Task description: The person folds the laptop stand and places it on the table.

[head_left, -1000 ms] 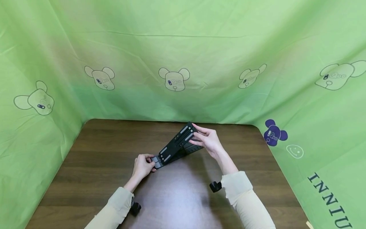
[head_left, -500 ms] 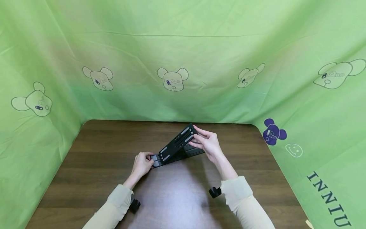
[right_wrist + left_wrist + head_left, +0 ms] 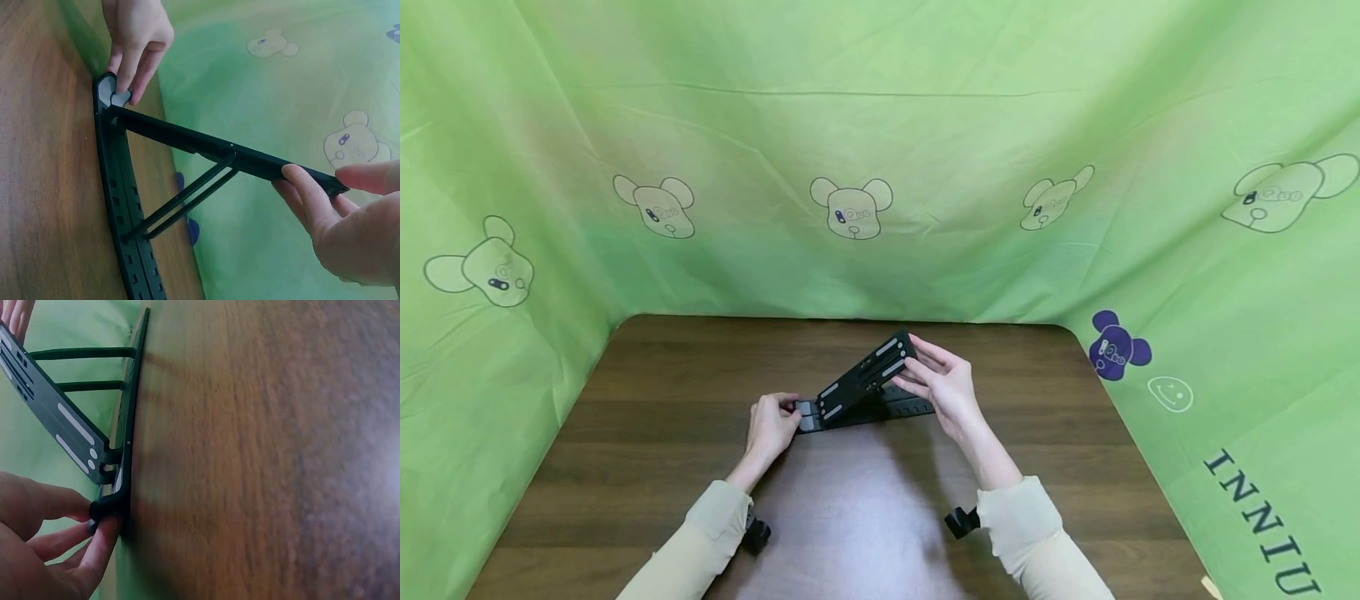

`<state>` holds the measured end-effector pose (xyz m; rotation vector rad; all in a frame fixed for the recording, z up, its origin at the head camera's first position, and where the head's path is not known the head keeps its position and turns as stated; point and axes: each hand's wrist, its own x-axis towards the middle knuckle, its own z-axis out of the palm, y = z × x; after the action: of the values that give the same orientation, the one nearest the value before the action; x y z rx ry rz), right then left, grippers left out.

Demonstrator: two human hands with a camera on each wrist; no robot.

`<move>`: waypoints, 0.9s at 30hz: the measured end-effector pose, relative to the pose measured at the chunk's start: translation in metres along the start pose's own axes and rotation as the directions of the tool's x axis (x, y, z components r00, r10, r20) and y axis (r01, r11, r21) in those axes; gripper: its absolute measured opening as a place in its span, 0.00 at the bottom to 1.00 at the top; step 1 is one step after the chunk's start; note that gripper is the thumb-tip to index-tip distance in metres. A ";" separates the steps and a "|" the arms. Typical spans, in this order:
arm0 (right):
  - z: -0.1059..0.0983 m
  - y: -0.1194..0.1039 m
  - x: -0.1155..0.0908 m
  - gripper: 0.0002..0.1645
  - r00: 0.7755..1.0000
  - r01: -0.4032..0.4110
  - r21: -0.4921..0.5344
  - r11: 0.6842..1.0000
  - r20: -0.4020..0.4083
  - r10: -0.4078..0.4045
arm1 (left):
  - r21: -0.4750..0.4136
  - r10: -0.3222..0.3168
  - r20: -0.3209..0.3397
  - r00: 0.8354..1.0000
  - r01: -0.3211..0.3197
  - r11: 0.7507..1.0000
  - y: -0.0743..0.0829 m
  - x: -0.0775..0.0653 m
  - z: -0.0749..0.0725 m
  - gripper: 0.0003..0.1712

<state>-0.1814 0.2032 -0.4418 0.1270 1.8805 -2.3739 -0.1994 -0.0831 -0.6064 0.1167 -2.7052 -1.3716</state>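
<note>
A black folding laptop stand (image 3: 859,385) is held above the wooden table's far middle part, its upper plate raised at an angle from the notched base (image 3: 114,181). Two thin struts (image 3: 181,195) run between plate and base, as the right wrist view shows. My left hand (image 3: 771,427) pinches the hinged end, beside the grey pads (image 3: 806,414). With thumb and fingers, my right hand (image 3: 951,392) grips the raised end of the plate. Light strips (image 3: 76,424) line the plate's face in the left wrist view.
The brown wooden table (image 3: 647,467) lies beneath both arms. Green cloth (image 3: 850,275) with printed bear heads hangs behind it and along both sides. Black wrist cameras (image 3: 962,522) sit at both cuffs. A small pale piece (image 3: 1211,587) shows at the lower right.
The stand has turned slightly, so its base lies more level across the head view. The raised plate has come down a little with my right hand; my left hand has shifted slightly up.
</note>
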 end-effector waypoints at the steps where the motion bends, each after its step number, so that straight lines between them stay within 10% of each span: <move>1: 0.000 0.000 -0.001 0.33 1.000 0.001 0.004 1.000 -0.006 -0.001 | -0.004 0.000 -0.004 1.000 0.000 1.000 0.000 0.001 0.000 0.17; 16: -0.005 -0.001 -0.008 0.32 0.999 -0.022 0.072 0.997 0.036 0.020 | -0.030 0.014 -0.099 0.995 -0.017 0.999 0.050 -0.017 -0.022 0.13; 27: -0.028 -0.011 0.000 0.35 0.977 -0.138 -0.013 0.990 0.160 0.139 | -0.036 0.017 -0.105 0.994 -0.021 0.999 0.055 -0.014 -0.025 0.19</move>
<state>-0.1830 0.2330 -0.4373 0.0616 1.7411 -2.2194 -0.1839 -0.0688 -0.5486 0.1555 -2.5878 -1.3689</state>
